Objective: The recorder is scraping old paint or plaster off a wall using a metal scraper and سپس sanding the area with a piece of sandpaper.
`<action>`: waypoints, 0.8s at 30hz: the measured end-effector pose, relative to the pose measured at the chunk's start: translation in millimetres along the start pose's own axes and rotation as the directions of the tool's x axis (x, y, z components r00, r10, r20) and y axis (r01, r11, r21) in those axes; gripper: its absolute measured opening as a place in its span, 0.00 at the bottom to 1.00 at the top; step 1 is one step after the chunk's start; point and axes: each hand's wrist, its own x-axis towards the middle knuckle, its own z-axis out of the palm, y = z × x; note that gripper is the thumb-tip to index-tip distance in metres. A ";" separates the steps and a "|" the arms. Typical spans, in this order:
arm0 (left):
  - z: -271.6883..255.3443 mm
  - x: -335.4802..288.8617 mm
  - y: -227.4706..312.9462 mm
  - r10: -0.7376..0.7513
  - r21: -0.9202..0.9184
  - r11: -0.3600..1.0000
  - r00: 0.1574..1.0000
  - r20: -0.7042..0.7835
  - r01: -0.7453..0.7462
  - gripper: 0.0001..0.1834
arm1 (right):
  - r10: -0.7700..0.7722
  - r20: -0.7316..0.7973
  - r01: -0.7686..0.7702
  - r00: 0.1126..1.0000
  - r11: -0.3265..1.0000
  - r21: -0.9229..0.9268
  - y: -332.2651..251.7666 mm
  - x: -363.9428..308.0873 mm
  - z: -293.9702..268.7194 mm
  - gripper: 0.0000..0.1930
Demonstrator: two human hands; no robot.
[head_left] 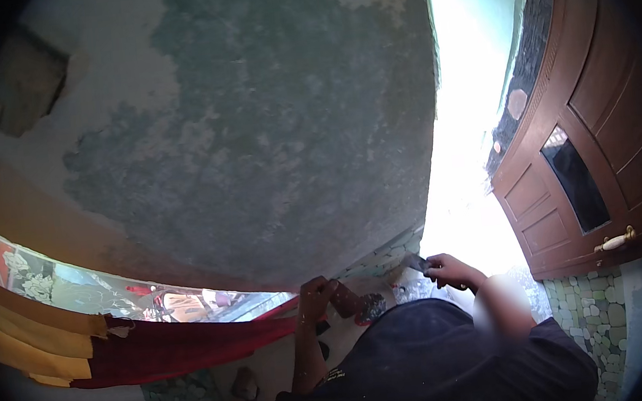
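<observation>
My left hand [314, 297] is closed low in front of the wall, its fingers curled. Right beside it is a reddish-brown object [347, 301] with pale specks; whether the fingers grip it, I cannot tell. My right hand [451, 271] is closed around a small dark grey flat piece [416, 261], whose exact kind is unclear. Ahead of both hands rises a pale wall [114, 62] with a broad, mottled grey-green patch [276, 120] across it.
A brown panelled door [525, 217] stands at the right, beside a bright opening. Red cloth [197, 350] and yellow cloth [35, 340] hang at the lower left below a window-like opening [107, 288]. Pebble-patterned flooring [587, 315] shows at the lower right.
</observation>
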 end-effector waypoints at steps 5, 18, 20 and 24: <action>12.4 3.0 25.1 0.000 0.006 1.000 0.995 -0.095 0.000 0.15 | -0.001 -0.001 0.001 1.000 0.997 0.080 -28.6 -22.1 -19.3 0.09; -12.4 -19.2 73.0 -0.033 -0.024 0.999 0.929 -0.369 0.026 0.14 | -0.354 -0.159 0.381 0.922 0.902 0.202 -26.6 12.7 -53.5 0.08; -24.5 -20.4 74.6 0.105 0.099 0.993 0.862 -0.496 -0.063 0.15 | -0.413 -0.216 0.447 0.884 0.883 0.142 -46.1 12.3 -51.1 0.08; -44.8 -15.0 130.1 0.100 -0.032 0.989 0.815 -0.570 -0.144 0.16 | -0.625 -0.401 0.566 0.670 0.779 -0.268 -94.5 8.5 -59.5 0.10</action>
